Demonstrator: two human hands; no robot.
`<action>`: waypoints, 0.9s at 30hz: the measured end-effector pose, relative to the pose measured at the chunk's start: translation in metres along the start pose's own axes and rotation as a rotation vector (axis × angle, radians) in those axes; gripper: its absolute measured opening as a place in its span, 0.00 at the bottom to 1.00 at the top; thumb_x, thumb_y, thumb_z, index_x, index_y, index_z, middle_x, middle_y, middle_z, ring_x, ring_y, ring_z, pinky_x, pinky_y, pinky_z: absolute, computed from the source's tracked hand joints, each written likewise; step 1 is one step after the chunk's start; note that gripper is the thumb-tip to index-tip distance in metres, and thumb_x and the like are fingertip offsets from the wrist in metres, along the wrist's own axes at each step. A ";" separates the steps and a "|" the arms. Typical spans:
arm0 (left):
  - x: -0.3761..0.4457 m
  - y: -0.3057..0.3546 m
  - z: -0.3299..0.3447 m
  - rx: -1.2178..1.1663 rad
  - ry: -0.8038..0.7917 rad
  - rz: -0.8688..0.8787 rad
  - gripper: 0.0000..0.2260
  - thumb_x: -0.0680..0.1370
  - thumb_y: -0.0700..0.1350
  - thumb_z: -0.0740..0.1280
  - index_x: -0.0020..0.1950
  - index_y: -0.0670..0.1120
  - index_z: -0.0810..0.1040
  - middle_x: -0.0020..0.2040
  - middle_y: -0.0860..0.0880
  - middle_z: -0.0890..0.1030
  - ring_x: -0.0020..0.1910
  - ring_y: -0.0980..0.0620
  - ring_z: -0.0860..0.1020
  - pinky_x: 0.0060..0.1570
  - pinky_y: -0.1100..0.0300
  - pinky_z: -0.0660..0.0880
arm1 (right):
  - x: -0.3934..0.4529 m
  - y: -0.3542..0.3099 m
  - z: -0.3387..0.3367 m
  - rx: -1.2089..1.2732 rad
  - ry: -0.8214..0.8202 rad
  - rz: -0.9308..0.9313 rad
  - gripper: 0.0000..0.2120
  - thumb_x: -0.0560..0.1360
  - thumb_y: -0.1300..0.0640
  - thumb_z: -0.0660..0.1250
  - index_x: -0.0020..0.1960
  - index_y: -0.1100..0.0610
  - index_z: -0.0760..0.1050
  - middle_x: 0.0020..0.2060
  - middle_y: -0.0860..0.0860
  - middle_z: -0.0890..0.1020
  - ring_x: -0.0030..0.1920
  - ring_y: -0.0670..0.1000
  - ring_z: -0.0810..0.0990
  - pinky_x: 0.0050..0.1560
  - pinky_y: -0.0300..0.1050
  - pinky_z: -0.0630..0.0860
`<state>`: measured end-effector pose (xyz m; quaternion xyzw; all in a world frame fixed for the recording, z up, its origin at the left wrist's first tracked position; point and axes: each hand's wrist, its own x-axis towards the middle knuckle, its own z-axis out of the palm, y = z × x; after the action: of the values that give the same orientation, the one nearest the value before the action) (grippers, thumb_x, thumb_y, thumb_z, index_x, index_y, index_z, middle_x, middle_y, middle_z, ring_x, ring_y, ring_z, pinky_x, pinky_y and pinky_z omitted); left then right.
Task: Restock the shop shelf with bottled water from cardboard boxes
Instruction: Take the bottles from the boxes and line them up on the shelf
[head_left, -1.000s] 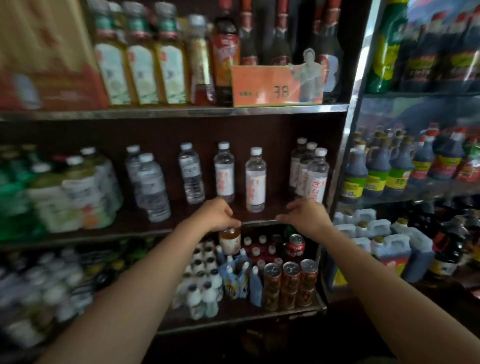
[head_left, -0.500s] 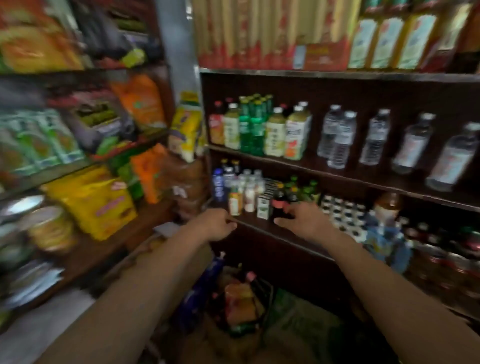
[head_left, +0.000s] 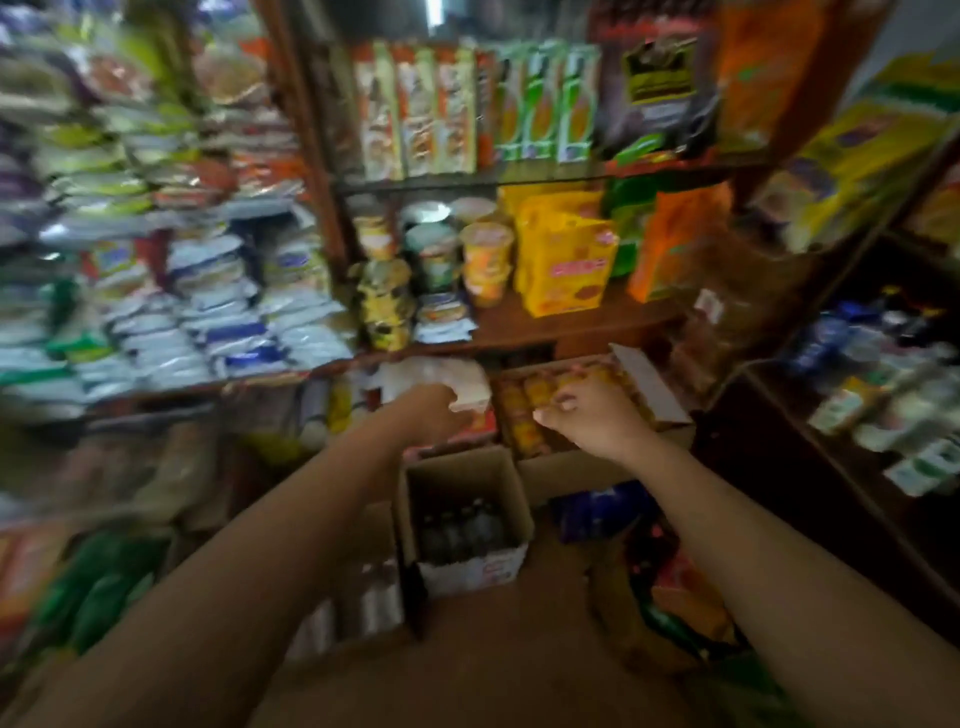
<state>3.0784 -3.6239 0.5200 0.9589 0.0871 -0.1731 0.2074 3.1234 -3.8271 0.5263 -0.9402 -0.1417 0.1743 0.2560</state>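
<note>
An open cardboard box (head_left: 470, 470) stands on the floor below my hands, with several dark-capped bottles (head_left: 460, 525) upright inside. Left of it, blurred clear bottles (head_left: 382, 597) stand on the floor. Behind it a second open box (head_left: 652, 387) holds orange-yellow bottles (head_left: 524, 410). My left hand (head_left: 434, 410) hovers curled and empty in front of a white plastic bag (head_left: 457, 379). Over the second box my right hand (head_left: 589, 415) hangs with loosely bent fingers, holding nothing. Neither hand touches a box or a bottle.
Snack shelves (head_left: 571, 325) with cup noodles and yellow packs face me. Stacked packets (head_left: 197, 322) fill the left. A dark drinks shelf (head_left: 883, 395) runs along the right. Bags and a blue pack (head_left: 597, 506) crowd the brown floor.
My view has swung left and down, away from the water-bottle shelf to the snack shelves and floor boxes. Both hands stayed stretched out in front, still empty.
</note>
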 end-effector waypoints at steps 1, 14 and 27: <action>-0.002 -0.024 0.005 -0.029 -0.016 -0.054 0.25 0.80 0.56 0.60 0.70 0.40 0.70 0.69 0.40 0.71 0.67 0.43 0.70 0.63 0.56 0.67 | 0.008 -0.012 0.019 0.012 -0.029 -0.020 0.26 0.76 0.43 0.66 0.60 0.64 0.77 0.57 0.61 0.80 0.55 0.58 0.79 0.57 0.56 0.76; 0.021 -0.288 0.093 -0.416 -0.088 -0.465 0.17 0.78 0.53 0.65 0.57 0.41 0.80 0.57 0.41 0.81 0.57 0.44 0.78 0.56 0.57 0.72 | 0.103 -0.109 0.271 0.219 -0.464 0.045 0.20 0.75 0.46 0.68 0.61 0.58 0.77 0.54 0.51 0.80 0.59 0.52 0.78 0.57 0.44 0.74; 0.163 -0.459 0.243 -0.782 -0.323 -0.593 0.07 0.80 0.45 0.64 0.55 0.44 0.76 0.45 0.50 0.77 0.43 0.55 0.75 0.40 0.63 0.70 | 0.207 -0.065 0.535 0.386 -0.561 0.479 0.24 0.75 0.54 0.70 0.65 0.67 0.73 0.63 0.56 0.78 0.64 0.57 0.76 0.62 0.49 0.74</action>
<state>3.0476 -3.3000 0.0845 0.7047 0.3800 -0.3250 0.5033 3.0835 -3.4681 0.0757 -0.7974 0.0520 0.5018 0.3311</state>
